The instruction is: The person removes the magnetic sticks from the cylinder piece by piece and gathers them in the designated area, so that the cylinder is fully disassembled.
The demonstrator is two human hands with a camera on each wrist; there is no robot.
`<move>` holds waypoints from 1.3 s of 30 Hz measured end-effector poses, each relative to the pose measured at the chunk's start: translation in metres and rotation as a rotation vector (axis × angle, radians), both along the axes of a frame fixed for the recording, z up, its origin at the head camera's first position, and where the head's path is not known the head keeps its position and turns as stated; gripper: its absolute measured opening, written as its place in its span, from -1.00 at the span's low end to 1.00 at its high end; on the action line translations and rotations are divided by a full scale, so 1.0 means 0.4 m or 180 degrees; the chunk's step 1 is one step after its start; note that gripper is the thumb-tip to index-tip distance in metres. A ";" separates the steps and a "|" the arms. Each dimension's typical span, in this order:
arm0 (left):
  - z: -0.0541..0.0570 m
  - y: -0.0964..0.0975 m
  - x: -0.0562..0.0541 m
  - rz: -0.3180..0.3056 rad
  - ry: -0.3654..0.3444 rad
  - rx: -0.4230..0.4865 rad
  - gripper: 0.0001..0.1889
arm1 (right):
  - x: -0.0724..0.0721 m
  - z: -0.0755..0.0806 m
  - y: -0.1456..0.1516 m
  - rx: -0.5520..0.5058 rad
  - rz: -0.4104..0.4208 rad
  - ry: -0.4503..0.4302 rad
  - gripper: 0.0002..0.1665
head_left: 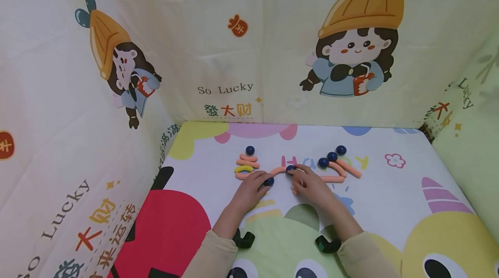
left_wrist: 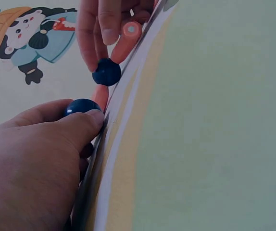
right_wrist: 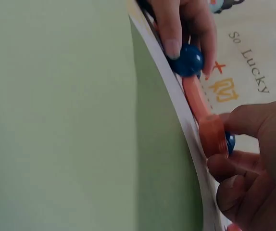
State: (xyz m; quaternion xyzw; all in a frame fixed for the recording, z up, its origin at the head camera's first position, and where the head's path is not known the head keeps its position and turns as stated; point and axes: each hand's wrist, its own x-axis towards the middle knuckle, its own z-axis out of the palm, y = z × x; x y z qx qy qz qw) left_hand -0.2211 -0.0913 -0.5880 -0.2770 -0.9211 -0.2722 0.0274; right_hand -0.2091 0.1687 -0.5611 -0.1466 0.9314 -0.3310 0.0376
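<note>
My left hand (head_left: 250,191) pinches a dark blue ball (left_wrist: 82,107) between thumb and fingers. A curved salmon-pink rod (head_left: 278,170) runs from that ball toward a second blue ball (left_wrist: 106,72), which the fingers of my right hand (head_left: 312,185) grip. At this second ball, another pink rod (left_wrist: 128,38) points away, its round end showing a pale metal-like dot. The right wrist view shows a pink rod (right_wrist: 212,134) partly covering the ball under the right fingers. Whether every rod touches its ball, I cannot tell.
Left of the hands lies a stack of pink rods (head_left: 248,163) with a curved yellow rod (head_left: 244,168) and a blue ball (head_left: 250,150) on top. Right of them are more pink rods (head_left: 349,168) and several blue balls (head_left: 332,156). Printed cloth walls (head_left: 280,61) surround the patterned table (head_left: 390,191).
</note>
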 end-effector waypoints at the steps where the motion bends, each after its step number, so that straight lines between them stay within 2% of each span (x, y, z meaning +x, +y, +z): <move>1: 0.000 0.000 0.000 0.0005 -0.0001 -0.0001 -0.55 | 0.003 -0.004 -0.005 0.0009 -0.0017 -0.0006 -0.48; 10: -0.002 0.002 -0.001 0.0032 -0.0064 -0.0029 -0.54 | 0.010 -0.025 -0.016 0.0038 -0.0122 0.0104 -0.47; 16: -0.001 -0.001 0.000 -0.0026 -0.0063 -0.0034 -0.56 | 0.011 -0.029 -0.016 0.0051 -0.0134 0.0102 -0.46; 26: -0.005 0.002 -0.001 -0.0081 -0.0184 -0.0126 -0.50 | 0.015 -0.030 -0.019 0.0030 -0.0182 0.0164 -0.46; 35: 0.003 -0.001 0.005 0.0047 -0.0276 0.0157 -0.49 | 0.016 -0.025 -0.018 0.0038 -0.0201 0.0126 -0.45; 39: 0.009 -0.003 0.007 0.0226 -0.0296 0.0350 -0.48 | 0.017 -0.028 -0.017 0.0021 -0.0179 0.0129 -0.44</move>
